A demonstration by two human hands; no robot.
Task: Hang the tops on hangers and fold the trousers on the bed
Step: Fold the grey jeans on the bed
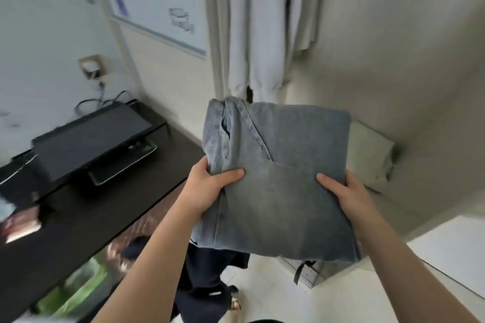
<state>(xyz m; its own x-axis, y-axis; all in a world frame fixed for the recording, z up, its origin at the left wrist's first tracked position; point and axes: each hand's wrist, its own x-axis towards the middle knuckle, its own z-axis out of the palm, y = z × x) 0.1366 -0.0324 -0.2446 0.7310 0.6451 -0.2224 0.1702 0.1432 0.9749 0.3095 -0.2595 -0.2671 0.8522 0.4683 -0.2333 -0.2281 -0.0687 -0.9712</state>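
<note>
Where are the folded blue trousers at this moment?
In the head view the folded trousers are at centre, gripped by the left hand and the right hand, right of the dark desk, in front of a folded green cloth.

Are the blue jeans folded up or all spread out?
Folded up. The jeans make a neat square bundle with layers showing at the edge, held between the left hand and right hand.

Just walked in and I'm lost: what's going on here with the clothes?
A person holds a folded pair of blue jeans up in both hands, thumbs on top: the left hand grips the left edge, the right hand the right edge. The jeans rest on nothing. Beyond them lies a folded pale green garment; a dark desk stands to the left.
</note>
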